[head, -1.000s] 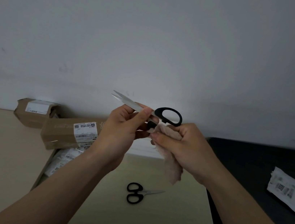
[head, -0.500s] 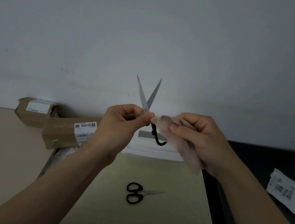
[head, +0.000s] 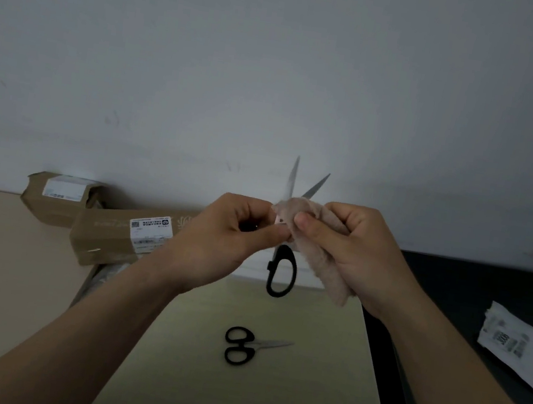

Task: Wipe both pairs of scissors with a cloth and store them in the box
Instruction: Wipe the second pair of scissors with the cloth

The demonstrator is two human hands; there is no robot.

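Left hand (head: 229, 234) pinches the open-bladed scissors (head: 281, 272) upright; right hand (head: 354, 248) grips a beige cloth (head: 325, 261) against their blades. Below both hands lie the second scissors (head: 239, 345). Labelled cardboard parcels (head: 109, 238) sit left, print unreadable

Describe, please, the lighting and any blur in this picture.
Head view: dim, even light, no glare; one blade of the held scissors looks smeared and faint; the scissors on the table look sharp, casting hardly any shadow.
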